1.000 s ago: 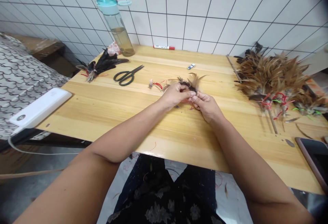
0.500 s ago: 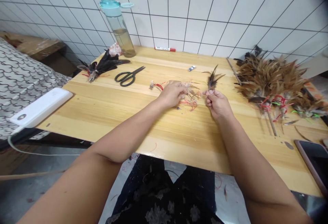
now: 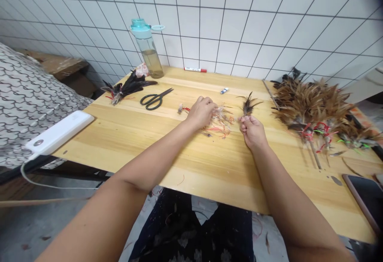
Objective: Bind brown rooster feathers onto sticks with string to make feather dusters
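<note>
Hands (image 3: 202,113) (image 3: 253,132) between scissors (image 3: 160,95) and feather pile (image 3: 311,102).

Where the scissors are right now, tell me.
In the head view, the scissors lie on the left of the table, between the black feathers and the left hand.

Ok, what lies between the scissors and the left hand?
In the head view, a small pale scrap and red string lie on the tabletop between the scissors and left hand; the string is nearer the hand.
</note>
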Available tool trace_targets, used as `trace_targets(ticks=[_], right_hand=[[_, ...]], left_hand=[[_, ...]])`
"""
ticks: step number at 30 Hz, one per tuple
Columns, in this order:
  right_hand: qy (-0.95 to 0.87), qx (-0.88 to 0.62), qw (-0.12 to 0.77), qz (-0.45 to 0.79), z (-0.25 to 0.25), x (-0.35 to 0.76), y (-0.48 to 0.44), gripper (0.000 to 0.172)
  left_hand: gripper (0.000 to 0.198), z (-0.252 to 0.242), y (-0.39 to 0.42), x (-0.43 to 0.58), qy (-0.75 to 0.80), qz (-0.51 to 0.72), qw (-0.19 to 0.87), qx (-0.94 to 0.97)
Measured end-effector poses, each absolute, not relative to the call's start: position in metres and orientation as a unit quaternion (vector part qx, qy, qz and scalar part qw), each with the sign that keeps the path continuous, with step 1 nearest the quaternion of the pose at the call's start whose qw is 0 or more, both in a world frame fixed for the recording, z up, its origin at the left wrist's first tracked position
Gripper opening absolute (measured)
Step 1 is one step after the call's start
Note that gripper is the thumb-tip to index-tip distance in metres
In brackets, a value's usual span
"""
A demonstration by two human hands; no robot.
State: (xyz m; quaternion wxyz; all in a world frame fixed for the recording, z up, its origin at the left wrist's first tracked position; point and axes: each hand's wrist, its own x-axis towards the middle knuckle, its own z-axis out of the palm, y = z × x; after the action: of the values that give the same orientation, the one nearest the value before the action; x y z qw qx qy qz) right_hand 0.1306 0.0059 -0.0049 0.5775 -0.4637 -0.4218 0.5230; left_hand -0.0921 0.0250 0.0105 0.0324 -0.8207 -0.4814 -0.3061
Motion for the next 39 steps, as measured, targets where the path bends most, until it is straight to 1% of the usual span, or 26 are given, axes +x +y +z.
trace_targets(ticks=[4, 8, 10, 12, 14, 16, 19, 22, 24, 28, 32, 36, 39], right_hand=[[-0.405, -0.429, 0.597, 0.543, -0.008, 0.136, 0.011, 0.041], [-0.396, -0.421, 0.596, 0.558, -0.010, 0.139, 0.013, 0.041], [-0.390, -0.420, 0.594, 0.564, -0.011, 0.139, 0.013, 0.042], [-0.388, -0.421, 0.593, 0.566, -0.012, 0.138, 0.012, 0.043], [-0.401, -0.427, 0.591, 0.555, -0.013, 0.136, 0.012, 0.044], [-0.424, -0.439, 0.590, 0.529, -0.014, 0.134, 0.011, 0.044], [-0.470, -0.462, 0.578, 0.481, -0.015, 0.130, 0.007, 0.043], [-0.506, -0.478, 0.558, 0.451, -0.013, 0.122, 0.000, 0.041], [-0.523, -0.477, 0.546, 0.448, -0.011, 0.116, -0.006, 0.040], [-0.543, -0.475, 0.514, 0.464, -0.008, 0.104, -0.016, 0.038], [-0.532, -0.497, 0.505, 0.463, -0.007, 0.099, -0.021, 0.036], [-0.524, -0.513, 0.499, 0.461, -0.004, 0.099, -0.024, 0.033], [-0.513, -0.512, 0.502, 0.471, -0.003, 0.099, -0.025, 0.029]], left_hand=[[0.022, 0.009, 0.038, -0.065, -0.429, -0.239, 0.034, -0.871], [0.017, 0.011, 0.044, -0.054, -0.454, -0.178, 0.026, -0.873], [0.014, 0.016, 0.042, -0.058, -0.482, -0.186, 0.012, -0.856], [0.012, 0.025, 0.037, -0.066, -0.513, -0.222, -0.021, -0.829], [0.012, 0.035, 0.028, -0.074, -0.544, -0.277, -0.080, -0.788], [0.010, 0.043, 0.017, -0.081, -0.563, -0.342, -0.166, -0.733], [0.003, 0.044, 0.004, -0.085, -0.543, -0.438, -0.344, -0.628], [0.012, 0.035, -0.005, -0.079, -0.472, -0.489, -0.502, -0.535], [0.019, 0.028, -0.009, -0.073, -0.440, -0.495, -0.553, -0.507], [0.031, 0.023, -0.014, -0.064, -0.399, -0.486, -0.586, -0.512], [0.036, 0.023, -0.018, -0.061, -0.378, -0.480, -0.585, -0.534], [0.035, 0.020, -0.018, -0.058, -0.391, -0.491, -0.559, -0.542], [0.031, 0.016, -0.017, -0.054, -0.414, -0.497, -0.529, -0.549]])
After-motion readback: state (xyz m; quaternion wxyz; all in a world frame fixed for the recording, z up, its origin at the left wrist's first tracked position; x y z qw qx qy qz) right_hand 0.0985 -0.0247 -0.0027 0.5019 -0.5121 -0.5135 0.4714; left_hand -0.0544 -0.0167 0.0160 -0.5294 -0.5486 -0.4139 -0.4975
